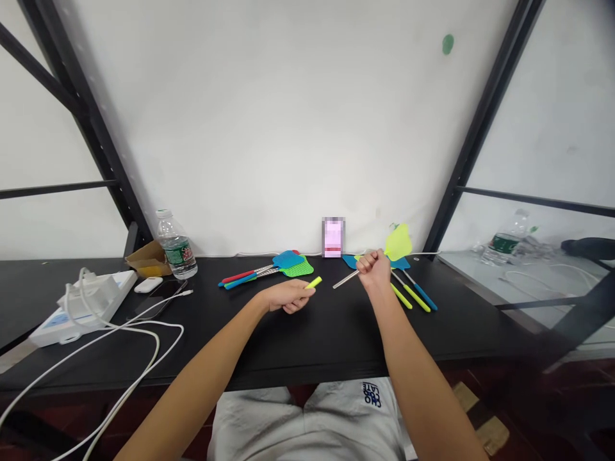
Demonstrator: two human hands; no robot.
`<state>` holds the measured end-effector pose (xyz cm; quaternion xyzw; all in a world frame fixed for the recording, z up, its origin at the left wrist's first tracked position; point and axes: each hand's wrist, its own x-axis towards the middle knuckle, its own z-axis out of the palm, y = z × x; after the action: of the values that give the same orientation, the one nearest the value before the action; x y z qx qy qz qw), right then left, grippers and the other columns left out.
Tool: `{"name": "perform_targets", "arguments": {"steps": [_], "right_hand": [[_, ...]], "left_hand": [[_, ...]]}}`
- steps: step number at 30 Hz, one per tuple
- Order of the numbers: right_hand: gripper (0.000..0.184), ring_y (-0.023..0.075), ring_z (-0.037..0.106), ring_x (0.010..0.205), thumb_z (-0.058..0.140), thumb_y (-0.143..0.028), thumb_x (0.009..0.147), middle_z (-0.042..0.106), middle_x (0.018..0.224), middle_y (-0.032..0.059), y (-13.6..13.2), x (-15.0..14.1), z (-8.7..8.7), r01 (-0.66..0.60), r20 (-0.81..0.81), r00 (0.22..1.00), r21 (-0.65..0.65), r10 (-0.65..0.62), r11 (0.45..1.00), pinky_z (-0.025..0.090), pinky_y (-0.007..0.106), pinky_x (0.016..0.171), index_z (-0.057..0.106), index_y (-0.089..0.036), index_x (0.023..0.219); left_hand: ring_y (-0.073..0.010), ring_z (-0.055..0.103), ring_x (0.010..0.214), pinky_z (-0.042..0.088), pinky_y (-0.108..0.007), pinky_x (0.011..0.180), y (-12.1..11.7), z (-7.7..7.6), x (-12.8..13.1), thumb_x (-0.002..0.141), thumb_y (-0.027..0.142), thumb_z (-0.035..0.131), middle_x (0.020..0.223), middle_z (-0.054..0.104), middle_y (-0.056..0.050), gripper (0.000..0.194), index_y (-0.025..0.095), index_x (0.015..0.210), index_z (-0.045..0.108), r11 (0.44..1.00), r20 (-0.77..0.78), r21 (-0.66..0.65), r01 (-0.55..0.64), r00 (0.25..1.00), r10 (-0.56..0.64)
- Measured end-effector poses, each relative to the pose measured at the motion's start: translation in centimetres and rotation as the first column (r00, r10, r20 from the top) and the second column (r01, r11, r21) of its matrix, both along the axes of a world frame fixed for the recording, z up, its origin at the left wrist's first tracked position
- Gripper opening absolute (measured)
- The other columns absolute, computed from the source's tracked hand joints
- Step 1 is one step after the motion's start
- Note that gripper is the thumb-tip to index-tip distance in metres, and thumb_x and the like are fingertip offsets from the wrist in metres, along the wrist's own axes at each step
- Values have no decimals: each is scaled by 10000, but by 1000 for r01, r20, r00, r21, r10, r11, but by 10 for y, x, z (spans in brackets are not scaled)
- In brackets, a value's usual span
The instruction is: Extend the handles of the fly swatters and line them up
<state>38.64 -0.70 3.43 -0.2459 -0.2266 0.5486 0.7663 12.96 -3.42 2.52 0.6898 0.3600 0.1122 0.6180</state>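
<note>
My left hand (288, 297) is closed on a short yellow handle grip (314, 282), whose tip sticks out past the thumb. My right hand (375, 269), also closed, grips a yellow fly swatter (398, 242) near its head. From that fist a bare metal rod (346, 280) points left toward the grip, with a gap between them. Left of centre lies a pile of fly swatters (288, 258) with blue, green and red parts. Beneath and behind my right hand are more swatters with yellow handles (416, 298) and a blue handle (425, 296), their heads partly hidden.
A phone with a lit, blurred screen (333, 237) leans on the wall. On the left stand a water bottle (177, 246), a cardboard box (150, 259), a white case (148, 285), a dark phone (161, 299) and a power strip (113, 298) with loose white cables. Black frame posts flank the black table (317, 346).
</note>
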Motion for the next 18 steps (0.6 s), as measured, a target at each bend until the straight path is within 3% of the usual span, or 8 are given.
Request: {"name": "perform_targets", "arguments": {"steps": [2, 4, 6, 7, 10, 14, 16, 18], "right_hand": [[406, 76, 105, 380, 341, -429, 963, 127, 467, -93, 0, -7, -4, -12, 51, 999, -19, 13, 1000, 148, 215, 356, 244, -211, 634], [396, 74, 111, 378, 351, -436, 954, 146, 463, -95, 0, -19, -9, -47, 73, 996, -38, 50, 998, 153, 212, 356, 282, -211, 635], [374, 71, 130, 374, 368, -414, 947, 169, 460, -95, 1, -32, -14, -86, 103, 990, -71, 93, 994, 166, 207, 359, 319, -210, 637], [362, 70, 152, 371, 379, -402, 943, 184, 459, -94, 2, -38, -17, -104, 127, 985, -90, 115, 990, 185, 204, 362, 333, -210, 640], [348, 77, 281, 375, 403, -405, 928, 269, 459, -78, 4, -51, -25, -148, 196, 965, -135, 173, 980, 300, 212, 391, 375, -207, 643], [341, 120, 493, 449, 463, -421, 896, 481, 514, -6, 4, -60, -33, -121, 350, 919, -187, 181, 975, 449, 263, 472, 475, -189, 646], [344, 119, 497, 430, 528, -435, 861, 513, 518, 9, 3, -62, -37, -44, 510, 850, -185, 135, 982, 411, 241, 423, 513, -177, 634], [359, 91, 415, 364, 590, -451, 821, 447, 453, -16, 1, -65, -41, -15, 600, 792, -164, 112, 986, 285, 202, 346, 524, -170, 607]], "left_hand": [[-53, 269, 423, 179, -180, 412, 7, -4, -2, 899, 512, 445, 572, 347, 63, 340, 205, 770, 378, 950, -70, 271, -157, 981, 182], [-93, 424, 526, 290, -205, 470, 13, -9, -3, 913, 430, 424, 641, 442, 19, 276, 195, 769, 423, 748, -123, 621, -232, 915, 385], [-153, 540, 695, 375, -243, 569, 16, -15, -2, 894, 364, 464, 730, 534, -31, 224, 186, 759, 480, 514, -182, 848, -134, 836, 518], [-183, 568, 770, 398, -261, 613, 17, -18, -2, 881, 345, 487, 773, 569, -51, 204, 184, 758, 507, 445, -220, 893, -62, 803, 553], [-235, 599, 886, 430, -297, 680, 17, -24, -1, 866, 342, 512, 876, 629, -84, 187, 185, 778, 565, 409, -317, 910, 65, 745, 587], [-250, 603, 936, 445, -307, 702, 16, -28, 2, 856, 376, 530, 966, 642, -92, 195, 194, 824, 591, 396, -329, 915, 80, 716, 615], [-251, 605, 933, 444, -306, 699, 17, -29, 3, 856, 383, 532, 974, 640, -90, 198, 196, 829, 590, 393, -325, 917, 73, 708, 627], [-250, 606, 919, 437, -303, 685, 17, -30, 3, 863, 383, 523, 965, 636, -90, 203, 194, 825, 585, 387, -316, 920, 65, 708, 631]]}}
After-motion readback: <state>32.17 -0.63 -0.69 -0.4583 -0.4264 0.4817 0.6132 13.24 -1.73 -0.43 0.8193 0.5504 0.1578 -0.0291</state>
